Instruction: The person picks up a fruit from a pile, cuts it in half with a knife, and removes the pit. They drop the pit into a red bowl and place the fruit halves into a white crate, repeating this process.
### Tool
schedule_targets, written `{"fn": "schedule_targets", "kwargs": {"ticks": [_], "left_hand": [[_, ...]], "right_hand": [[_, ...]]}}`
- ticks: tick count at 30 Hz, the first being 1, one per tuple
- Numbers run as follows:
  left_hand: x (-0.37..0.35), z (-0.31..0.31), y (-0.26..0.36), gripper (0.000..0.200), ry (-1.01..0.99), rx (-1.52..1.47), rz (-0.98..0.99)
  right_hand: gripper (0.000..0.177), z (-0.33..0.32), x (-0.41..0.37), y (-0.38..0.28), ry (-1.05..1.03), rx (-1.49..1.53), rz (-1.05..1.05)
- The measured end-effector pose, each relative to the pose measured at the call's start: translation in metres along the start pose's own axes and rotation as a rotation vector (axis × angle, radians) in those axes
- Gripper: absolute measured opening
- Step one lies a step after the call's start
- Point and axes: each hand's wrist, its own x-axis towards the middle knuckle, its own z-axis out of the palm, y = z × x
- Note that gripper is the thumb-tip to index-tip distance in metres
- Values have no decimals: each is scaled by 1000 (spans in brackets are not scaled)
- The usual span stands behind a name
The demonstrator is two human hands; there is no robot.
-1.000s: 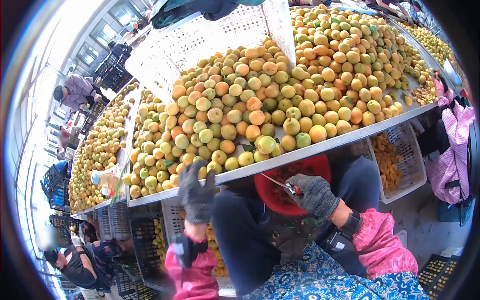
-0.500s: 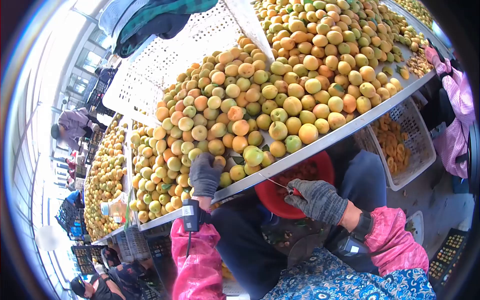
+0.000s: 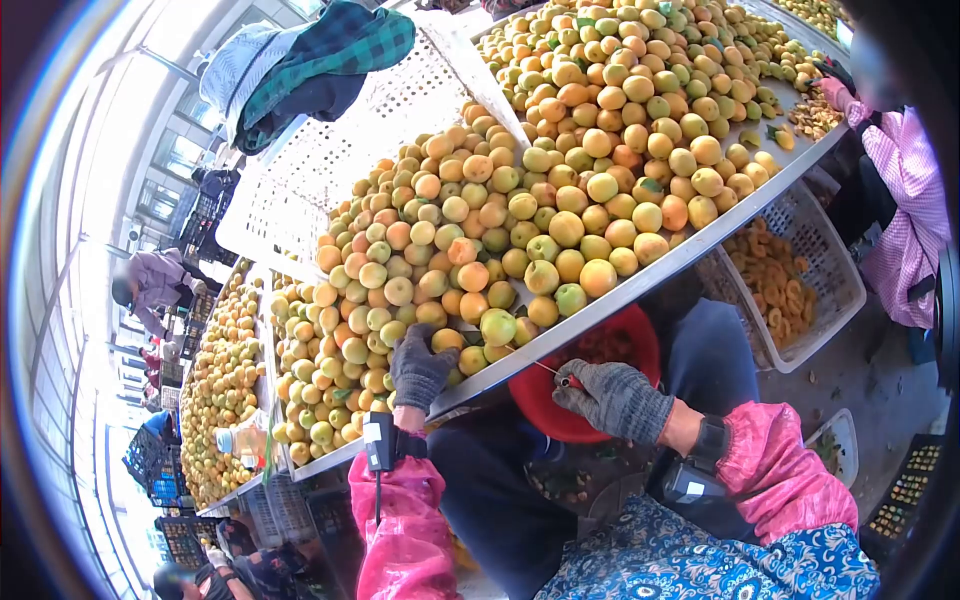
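My left hand (image 3: 420, 372), in a dark grey knit glove, reaches into the heap at the table's near edge. Its fingers and thumb close round a yellow-orange apricot (image 3: 447, 341); the fingertips are partly hidden. A larger green-yellow apricot (image 3: 497, 327) lies just right of it. Over a red basin (image 3: 533, 408), my gloved right hand (image 3: 615, 400) grips a small knife (image 3: 546, 368) by its red handle, the thin blade pointing up and left to the table rim. Reddish-brown pieces lie inside the basin, partly hidden by the hand.
A metal rim (image 3: 590, 312) borders the apricot-covered table. A white perforated crate (image 3: 835, 300) at right holds split orange fruit. Another white crate (image 3: 290, 200) lies behind the heap with clothing (image 3: 300, 75) on it. A co-worker in a pink checked sleeve (image 3: 910, 200) sits at right.
The view has shifted slightly. My left hand and the apricot in it have moved a little right and nearer the rim. My right hand still holds the knife over the basin.
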Motion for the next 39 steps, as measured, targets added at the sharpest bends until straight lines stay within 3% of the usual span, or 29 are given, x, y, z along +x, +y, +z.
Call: {"fn": "schedule_targets", "kwargs": {"ticks": [1, 2, 4, 6, 8, 10, 12, 15, 17, 18, 20, 22, 24, 29, 32, 35, 39], "left_hand": [[0, 7, -6, 53, 93, -219, 25], [-1, 13, -14, 53, 97, -219, 29], [-21, 1, 9, 52, 195, -818, 80], [-52, -18, 46, 50, 245, -932, 135], [-80, -16, 76, 49, 77, -1711, -56], [-102, -8, 92, 46, -128, -1907, -37], [-128, -6, 115, 47, -129, -1810, -20], [-140, 1, 113, 49, -148, -1675, 26], [-148, -4, 114, 51, -116, -1328, 175], [-151, -2, 113, 51, -115, -1330, 175], [-156, 1, 110, 51, -186, -1464, 33], [-161, 4, 115, 50, -163, -1511, 24], [-166, 9, 122, 49, -259, -1868, 47], [-191, 20, 140, 51, -81, -1943, -54], [-195, 26, 140, 55, -163, -2102, -150], [-200, 28, 140, 54, -110, -2052, -115], [-209, 18, 151, 49, -52, -1996, -72]], "right_hand": [[28, 2, 0, 2, 5, -2, -3], [29, 4, 1, 3, 41, 55, -3], [29, 8, 0, 0, 77, 111, -6], [33, 13, 0, -7, 154, 321, -48], [32, 5, -2, -25, 81, 377, -30], [31, -2, -2, -42, 12, 426, -9], [35, -4, -5, -52, 82, 396, -53], [36, -2, -9, -35, -4, 320, -103], [36, -2, -16, -30, -66, 291, -140], [37, -4, -20, -34, -68, 327, -110], [38, -7, -29, -46, -69, 361, -84], [41, -4, -43, -59, 9, 374, -25], [44, 11, -52, -53, 79, 379, -82], [44, 24, -64, -48, 131, 243, -33], [42, 20, -69, -54, 29, 229, 82], [42, 22, -71, -57, 140, 249, -1], [43, 33, -75, -46, 133, 316, -18]]}}
